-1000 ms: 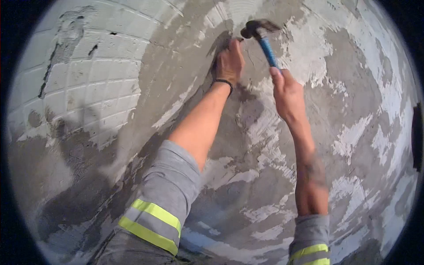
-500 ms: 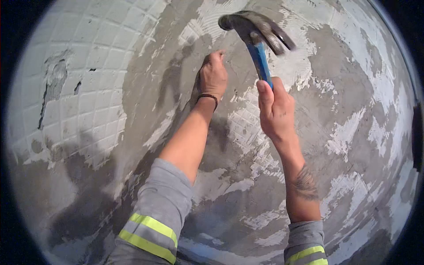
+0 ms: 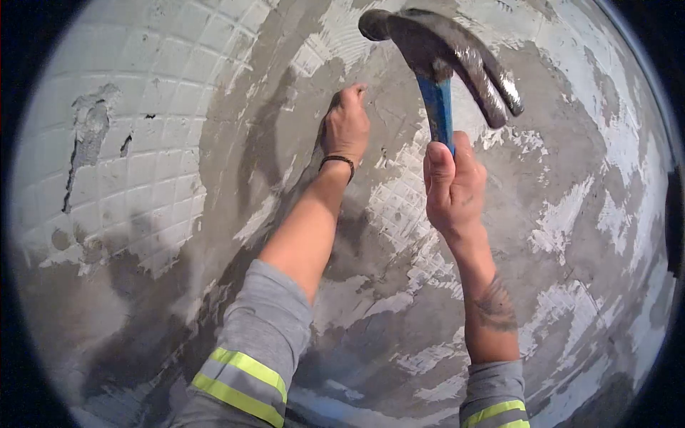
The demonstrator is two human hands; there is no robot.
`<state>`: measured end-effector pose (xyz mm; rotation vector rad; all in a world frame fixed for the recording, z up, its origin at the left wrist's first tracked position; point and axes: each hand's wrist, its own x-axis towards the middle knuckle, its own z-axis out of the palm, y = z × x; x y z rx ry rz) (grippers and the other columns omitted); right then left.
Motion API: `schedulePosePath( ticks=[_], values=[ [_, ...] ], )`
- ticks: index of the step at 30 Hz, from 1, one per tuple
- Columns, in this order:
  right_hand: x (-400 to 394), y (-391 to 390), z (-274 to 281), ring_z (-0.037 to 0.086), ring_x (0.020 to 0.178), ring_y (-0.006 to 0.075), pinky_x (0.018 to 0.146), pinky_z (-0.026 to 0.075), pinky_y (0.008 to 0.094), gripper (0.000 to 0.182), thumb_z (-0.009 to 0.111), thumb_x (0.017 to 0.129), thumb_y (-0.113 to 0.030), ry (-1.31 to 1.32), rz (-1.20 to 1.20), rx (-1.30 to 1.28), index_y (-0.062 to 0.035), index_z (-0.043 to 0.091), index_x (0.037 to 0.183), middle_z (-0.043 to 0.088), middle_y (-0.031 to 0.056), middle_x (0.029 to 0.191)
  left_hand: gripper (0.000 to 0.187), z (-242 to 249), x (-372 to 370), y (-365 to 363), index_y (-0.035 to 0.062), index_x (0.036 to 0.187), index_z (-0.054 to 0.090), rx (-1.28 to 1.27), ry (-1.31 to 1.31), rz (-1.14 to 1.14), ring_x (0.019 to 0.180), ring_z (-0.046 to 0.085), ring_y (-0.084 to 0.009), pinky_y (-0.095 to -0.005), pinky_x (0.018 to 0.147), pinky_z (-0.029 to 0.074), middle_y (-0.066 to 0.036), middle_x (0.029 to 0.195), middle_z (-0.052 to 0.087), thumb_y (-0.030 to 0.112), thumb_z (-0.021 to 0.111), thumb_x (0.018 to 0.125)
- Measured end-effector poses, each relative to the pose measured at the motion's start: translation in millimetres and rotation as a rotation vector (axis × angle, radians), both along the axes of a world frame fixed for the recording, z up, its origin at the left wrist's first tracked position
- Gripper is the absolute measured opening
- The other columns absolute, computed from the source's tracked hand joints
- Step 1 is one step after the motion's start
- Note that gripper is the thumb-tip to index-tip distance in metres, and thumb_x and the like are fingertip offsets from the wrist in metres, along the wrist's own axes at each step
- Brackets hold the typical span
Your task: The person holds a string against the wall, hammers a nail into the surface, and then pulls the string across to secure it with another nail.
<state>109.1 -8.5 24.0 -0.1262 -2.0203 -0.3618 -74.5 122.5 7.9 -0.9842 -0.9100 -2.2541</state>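
Observation:
In my right hand (image 3: 455, 187) is a claw hammer (image 3: 442, 107), its blue handle wrapped by the fingers with the thumb along it. The worn metal head is raised in front of the wall, striking face to the left and split claw to the right. My left hand (image 3: 347, 127) is closed against the wall (image 3: 399, 307), left of the hammer. Thumb and forefinger are pinched together at its top; whatever they hold is too small or hidden to make out. A dark bracelet (image 3: 338, 165) circles the left wrist.
The wall is rough grey mortar with whitish adhesive patches (image 3: 564, 214). On the left is a light surface with a grid pattern (image 3: 164, 107), broken by a gouge (image 3: 89, 135). A dark object (image 3: 673, 221) stands at the right edge.
The hammer and my right hand have shifted right, with the head now appearing larger and farther from the wall. My left hand stays nearly in place.

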Motion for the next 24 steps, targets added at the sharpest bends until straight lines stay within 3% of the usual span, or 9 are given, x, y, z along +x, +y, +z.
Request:
schedulePosePath(
  ticks=[1,3,6,8,11,14,16,20,24],
  values=[
    [-1.3,16.8,2.0,0.060,0.056,0.0355,0.051,0.045,0.0400,0.034,0.056,0.098,-0.034,-0.004,-0.001,-0.009,-0.0020,0.054,0.086,0.056,0.0181,0.060,0.019,0.6,-0.3,2.5,0.0094,0.111,0.051,0.020,-0.001,0.001,0.088,0.062,-0.0455,-0.0539,0.072,0.048,-0.024,0.098,0.066,0.024,0.047,0.100],
    [-10.8,45.3,8.7,0.059,0.059,0.0412,0.053,0.045,0.0432,0.038,0.052,0.099,-0.037,-0.115,-0.500,0.148,-0.0008,0.055,0.087,0.057,0.0213,0.061,0.019,1.8,-2.3,8.6,0.0092,0.112,0.051,-0.017,-0.009,0.006,0.089,0.062,-0.0452,-0.0534,0.073,0.048,-0.024,0.097,0.065,0.023,0.046,0.100],
    [-16.5,31.9,17.2,0.057,0.060,0.0459,0.053,0.045,0.0459,0.041,0.050,0.099,-0.040,-0.063,-0.413,-0.039,-0.0006,0.055,0.088,0.057,0.0238,0.062,0.019,1.0,-5.0,14.2,0.0076,0.112,0.052,0.021,0.009,0.005,0.091,0.062,-0.0452,-0.0525,0.073,0.048,-0.025,0.094,0.065,0.021,0.046,0.099],
    [-14.1,13.7,12.7,0.058,0.056,0.0416,0.052,0.045,0.0431,0.038,0.051,0.099,-0.037,-0.025,-0.320,-0.076,-0.0015,0.056,0.087,0.056,0.0203,0.059,0.019,1.6,-0.9,4.2,0.0073,0.112,0.052,0.067,0.006,0.013,0.091,0.062,-0.0452,-0.0515,0.074,0.048,-0.025,0.093,0.065,0.021,0.047,0.099],
    [-2.3,15.3,-5.0,0.060,0.053,0.0301,0.050,0.044,0.0383,0.034,0.052,0.099,-0.033,0.046,0.088,-0.021,-0.0027,0.056,0.085,0.053,0.0126,0.055,0.019,-1.9,-3.5,5.3,0.0042,0.112,0.050,0.041,0.027,0.031,0.094,0.062,-0.0425,-0.0500,0.077,0.050,-0.022,0.105,0.066,0.019,0.046,0.100],
    [-8.6,77.6,0.1,0.059,0.061,0.0421,0.054,0.045,0.0427,0.037,0.051,0.099,-0.036,-0.031,-0.444,0.093,-0.0021,0.057,0.086,0.057,0.0211,0.063,0.021,2.6,-1.7,11.4,0.0072,0.113,0.051,-0.132,-0.067,-0.215,0.091,0.060,-0.0466,-0.0522,0.074,0.048,-0.026,0.098,0.064,0.023,0.046,0.099],
    [-20.5,37.5,9.0,0.057,0.065,0.0468,0.056,0.045,0.0448,0.038,0.051,0.099,-0.037,-0.024,-0.405,-0.076,-0.0019,0.057,0.087,0.057,0.0245,0.066,0.020,1.3,-5.9,6.4,0.0087,0.114,0.050,-0.129,-0.034,-0.084,0.092,0.060,-0.0466,-0.0531,0.074,0.047,-0.025,0.093,0.064,0.022,0.045,0.100],
    [-2.6,6.6,-7.6,0.058,0.051,0.0349,0.047,0.042,0.0396,0.035,0.052,0.099,-0.033,0.086,0.084,-0.091,-0.0030,0.053,0.082,0.053,0.0151,0.055,0.018,-5.7,0.1,2.3,0.0072,0.112,0.051,0.040,0.006,0.041,0.089,0.063,-0.0436,-0.0501,0.073,0.050,-0.021,0.102,0.066,0.019,0.047,0.099],
    [-16.6,59.6,-10.1,0.058,0.056,0.0419,0.052,0.043,0.0422,0.041,0.052,0.099,-0.039,-0.036,-0.387,0.116,-0.0006,0.054,0.086,0.057,0.0210,0.061,0.017,0.8,-3.0,5.8,0.0056,0.110,0.051,-0.110,0.056,0.081,0.089,0.063,-0.0442,-0.0507,0.073,0.050,-0.021,0.100,0.066,0.018,0.047,0.098]
  ],
)
